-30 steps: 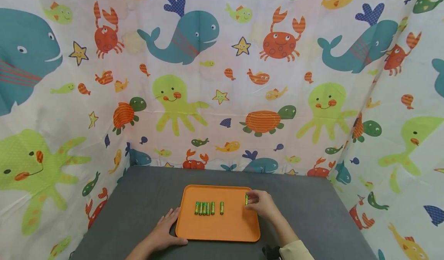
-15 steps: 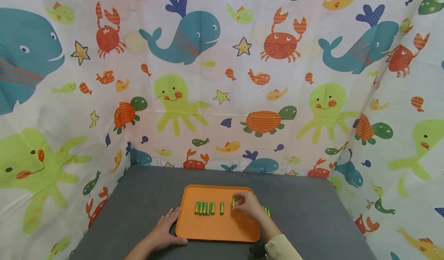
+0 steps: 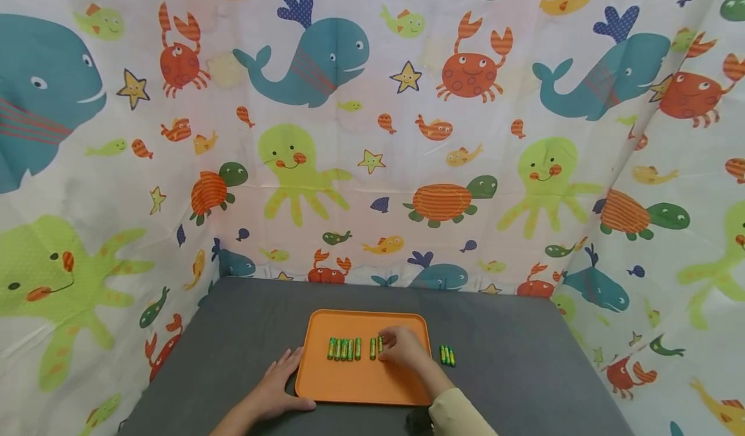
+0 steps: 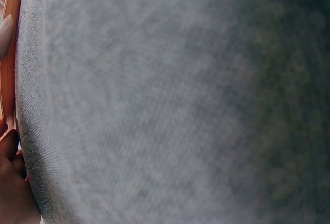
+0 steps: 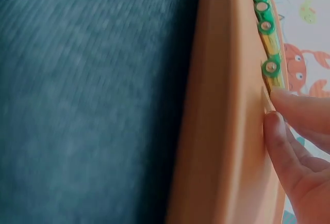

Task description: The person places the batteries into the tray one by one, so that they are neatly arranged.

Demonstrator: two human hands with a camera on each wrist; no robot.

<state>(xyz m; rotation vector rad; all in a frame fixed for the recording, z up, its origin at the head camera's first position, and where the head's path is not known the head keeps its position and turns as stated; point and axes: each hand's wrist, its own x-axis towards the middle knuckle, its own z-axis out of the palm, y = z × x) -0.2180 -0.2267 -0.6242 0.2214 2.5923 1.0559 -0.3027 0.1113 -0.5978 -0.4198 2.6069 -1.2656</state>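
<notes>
On the orange tray (image 3: 343, 384), several slim green-and-yellow batteries (image 3: 344, 349) stand in a tight row left of centre. A single battery (image 3: 373, 348) is set a little to their right. My right hand (image 3: 405, 348) is over the tray, its thumb and fingers pinching one more battery (image 3: 381, 342) close beside that single one. Much of the held battery is hidden by the fingers. In the right wrist view the fingertips are right by the last battery (image 5: 270, 68). My left hand (image 3: 273, 384) rests spread at the tray's front-left corner, its thumb (image 4: 6, 35) at the rim.
Right of the tray, a few more batteries (image 3: 447, 356) lie together on the dark grey table (image 3: 500, 365). A white curtain (image 3: 372, 48) printed with sea animals hangs behind the table and along both sides.
My right hand has carried the battery leftward from the tray's right edge to beside the single battery. The batteries right of the tray have come into view. My left hand has stayed put.
</notes>
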